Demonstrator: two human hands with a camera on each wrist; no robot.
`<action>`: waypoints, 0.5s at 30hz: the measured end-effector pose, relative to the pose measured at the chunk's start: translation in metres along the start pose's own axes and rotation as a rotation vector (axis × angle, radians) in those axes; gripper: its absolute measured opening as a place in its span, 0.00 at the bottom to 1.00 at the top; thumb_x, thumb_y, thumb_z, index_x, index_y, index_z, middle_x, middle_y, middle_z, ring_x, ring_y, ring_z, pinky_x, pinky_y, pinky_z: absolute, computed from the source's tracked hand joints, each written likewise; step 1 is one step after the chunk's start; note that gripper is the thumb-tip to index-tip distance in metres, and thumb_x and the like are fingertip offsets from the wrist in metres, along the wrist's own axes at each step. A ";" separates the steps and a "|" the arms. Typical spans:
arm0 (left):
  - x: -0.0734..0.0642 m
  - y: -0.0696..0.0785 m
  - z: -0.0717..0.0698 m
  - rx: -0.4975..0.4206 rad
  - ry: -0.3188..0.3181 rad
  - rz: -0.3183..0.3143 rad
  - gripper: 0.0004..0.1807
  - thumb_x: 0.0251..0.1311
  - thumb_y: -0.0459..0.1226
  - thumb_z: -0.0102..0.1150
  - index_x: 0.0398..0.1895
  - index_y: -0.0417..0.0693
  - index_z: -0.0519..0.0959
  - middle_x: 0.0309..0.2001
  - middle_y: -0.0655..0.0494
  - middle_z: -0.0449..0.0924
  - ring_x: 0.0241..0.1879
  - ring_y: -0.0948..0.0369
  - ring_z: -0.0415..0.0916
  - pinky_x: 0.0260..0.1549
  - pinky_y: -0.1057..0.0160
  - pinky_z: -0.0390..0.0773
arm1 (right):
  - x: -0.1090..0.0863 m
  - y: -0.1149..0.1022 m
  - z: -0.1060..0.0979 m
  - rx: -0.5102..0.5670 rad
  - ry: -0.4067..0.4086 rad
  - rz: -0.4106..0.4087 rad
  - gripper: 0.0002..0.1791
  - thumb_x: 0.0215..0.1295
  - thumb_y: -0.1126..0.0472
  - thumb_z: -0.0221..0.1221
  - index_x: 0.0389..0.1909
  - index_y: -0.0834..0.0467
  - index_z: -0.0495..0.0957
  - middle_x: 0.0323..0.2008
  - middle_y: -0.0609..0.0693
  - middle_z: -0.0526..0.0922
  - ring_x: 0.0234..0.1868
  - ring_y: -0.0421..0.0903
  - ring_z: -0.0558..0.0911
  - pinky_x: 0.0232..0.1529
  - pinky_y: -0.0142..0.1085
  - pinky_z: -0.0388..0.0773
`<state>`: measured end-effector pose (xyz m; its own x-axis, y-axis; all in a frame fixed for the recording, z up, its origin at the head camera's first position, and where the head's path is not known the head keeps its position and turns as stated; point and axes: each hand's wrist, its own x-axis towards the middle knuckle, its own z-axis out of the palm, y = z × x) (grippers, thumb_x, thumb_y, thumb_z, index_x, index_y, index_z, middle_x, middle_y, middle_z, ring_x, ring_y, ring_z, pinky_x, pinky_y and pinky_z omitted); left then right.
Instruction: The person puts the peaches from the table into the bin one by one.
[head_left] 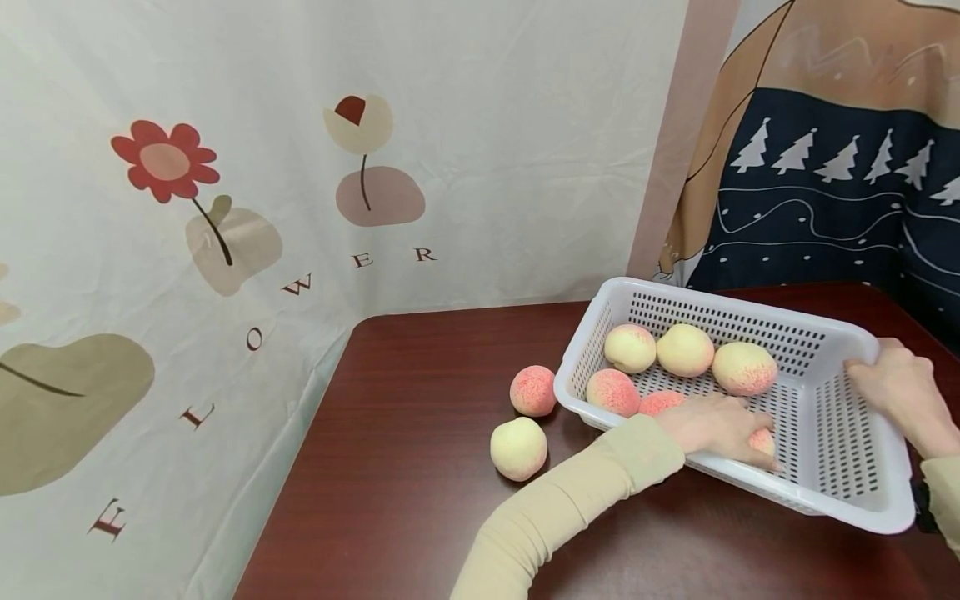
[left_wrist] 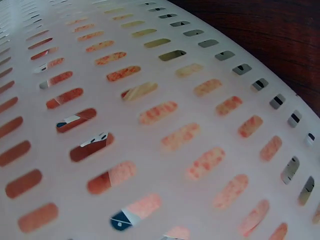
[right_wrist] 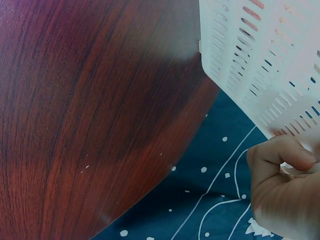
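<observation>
A white slotted plastic basket (head_left: 888, 492) holds several peaches, some pale yellow (head_left: 685, 350), some pink (head_left: 612, 392). Reaching over its near side, my left hand (head_left: 716, 427) has its fingers curled over a peach (head_left: 762, 442) inside, which they partly hide. My right hand (head_left: 896, 387) grips the rim at the basket's right end; in the right wrist view the same hand (right_wrist: 282, 175) curls at the basket's edge (right_wrist: 240, 90). The left wrist view shows only the basket wall (left_wrist: 165, 105) up close, with peach colours behind the slots; the left hand is out of that view.
On the dark red wooden table (head_left: 405, 467), a pink peach (head_left: 533, 391) and a pale yellow peach (head_left: 518, 449) lie just left of the basket. A flower-printed curtain (head_left: 487, 167) hangs behind. Dark blue cloth with white trees (head_left: 810, 192) hangs at the right, beyond the table edge.
</observation>
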<state>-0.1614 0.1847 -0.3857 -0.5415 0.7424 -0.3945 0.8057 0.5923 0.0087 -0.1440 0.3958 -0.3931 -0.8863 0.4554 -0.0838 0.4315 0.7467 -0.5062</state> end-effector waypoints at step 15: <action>-0.006 -0.013 -0.003 -0.033 0.099 0.077 0.28 0.64 0.63 0.43 0.65 0.72 0.63 0.61 0.73 0.69 0.58 0.77 0.66 0.55 0.76 0.66 | 0.005 0.007 0.004 0.014 -0.002 -0.002 0.34 0.68 0.63 0.39 0.64 0.82 0.40 0.40 0.83 0.63 0.13 0.54 0.77 0.15 0.43 0.77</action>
<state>-0.1689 0.1735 -0.3806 -0.5004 0.8127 -0.2987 0.8385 0.5409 0.0669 -0.1463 0.4017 -0.4009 -0.8875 0.4529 -0.0850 0.4276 0.7406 -0.5183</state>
